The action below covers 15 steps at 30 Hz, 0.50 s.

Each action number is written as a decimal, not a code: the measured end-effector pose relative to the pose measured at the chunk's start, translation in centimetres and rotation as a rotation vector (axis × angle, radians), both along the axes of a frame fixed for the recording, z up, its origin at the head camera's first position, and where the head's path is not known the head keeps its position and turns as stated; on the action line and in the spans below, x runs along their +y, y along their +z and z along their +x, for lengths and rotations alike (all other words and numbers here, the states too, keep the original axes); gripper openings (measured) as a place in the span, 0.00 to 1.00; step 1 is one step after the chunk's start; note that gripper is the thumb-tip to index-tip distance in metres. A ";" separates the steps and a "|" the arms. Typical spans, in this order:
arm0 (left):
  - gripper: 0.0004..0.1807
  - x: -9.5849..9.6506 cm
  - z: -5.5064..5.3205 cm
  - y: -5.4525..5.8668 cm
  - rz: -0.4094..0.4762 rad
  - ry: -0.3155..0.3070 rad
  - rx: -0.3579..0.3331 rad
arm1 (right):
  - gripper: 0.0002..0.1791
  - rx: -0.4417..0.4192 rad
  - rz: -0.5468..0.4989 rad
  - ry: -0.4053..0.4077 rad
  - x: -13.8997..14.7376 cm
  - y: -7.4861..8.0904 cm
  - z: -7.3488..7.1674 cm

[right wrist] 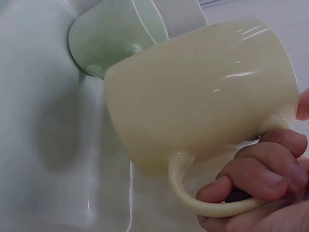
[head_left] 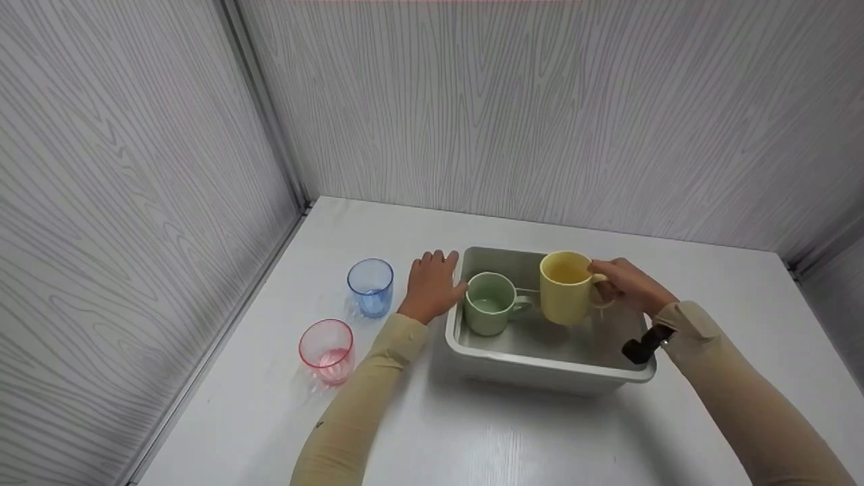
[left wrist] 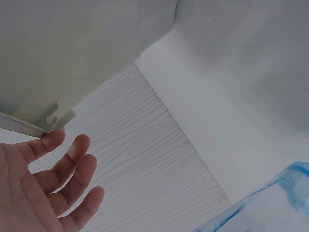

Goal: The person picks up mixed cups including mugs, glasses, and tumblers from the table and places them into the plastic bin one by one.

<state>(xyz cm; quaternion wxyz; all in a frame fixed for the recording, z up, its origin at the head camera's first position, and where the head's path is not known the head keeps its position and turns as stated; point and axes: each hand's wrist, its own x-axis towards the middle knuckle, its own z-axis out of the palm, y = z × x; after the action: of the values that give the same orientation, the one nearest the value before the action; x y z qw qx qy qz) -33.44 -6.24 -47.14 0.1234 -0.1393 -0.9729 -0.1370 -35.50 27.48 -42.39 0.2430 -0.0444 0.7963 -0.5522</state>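
My right hand (head_left: 628, 283) grips the handle of a yellow mug (head_left: 564, 300), with fingers curled through it in the right wrist view. The upright mug is held over a light grey plastic bin (head_left: 540, 359), above its floor. Inside the bin, at its left end, stands a green mug (head_left: 487, 317) with its handle toward the right. My left hand (head_left: 432, 283) is at the bin's left rim, its thumb by the edge. In the left wrist view, the fingers (left wrist: 72, 186) are spread and loosely bent beside the bin wall.
Left of the bin, a clear blue glass (head_left: 371, 290) and a clear pink glass (head_left: 329, 354) stand on the white table (head_left: 499, 445). Wood-patterned panels (head_left: 513, 115) rise behind the table and along its sides.
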 end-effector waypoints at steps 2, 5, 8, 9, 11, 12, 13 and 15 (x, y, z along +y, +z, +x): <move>0.25 0.0 0.0 0.0 0.001 -0.001 0.004 | 0.20 0.005 0.041 0.014 0.0 0.0 -0.1; 0.25 0.0 0.0 0.0 -0.001 -0.003 0.005 | 0.18 0.009 0.089 0.034 -0.1 0.1 -0.1; 0.25 0.0 0.0 -0.1 0.001 -0.004 0.010 | 0.15 -0.003 0.125 0.038 -0.4 0.3 0.0; 0.25 0.0 0.0 -0.1 0.000 -0.004 0.012 | 0.14 -0.004 0.139 0.039 -0.5 0.3 0.1; 0.25 -0.1 0.0 -0.1 0.000 -0.004 0.015 | 0.12 -0.003 0.166 0.043 -0.6 0.4 0.1; 0.25 -0.1 0.0 -0.1 -0.001 -0.005 0.016 | 0.12 0.001 0.180 0.044 -0.6 0.4 0.1; 0.25 -0.1 0.0 -0.1 -0.002 -0.005 0.018 | 0.12 0.007 0.191 0.046 -0.7 0.4 0.1; 0.25 -0.1 0.0 -0.2 -0.006 -0.005 0.021 | 0.14 0.020 0.210 0.053 -0.7 0.4 0.1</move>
<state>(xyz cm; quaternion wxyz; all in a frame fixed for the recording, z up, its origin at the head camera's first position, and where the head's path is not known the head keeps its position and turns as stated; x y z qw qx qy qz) -33.44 -6.37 -47.30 0.1331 -0.1437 -0.9716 -0.1329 -35.42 26.79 -42.04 0.2528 -0.0452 0.8506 -0.4588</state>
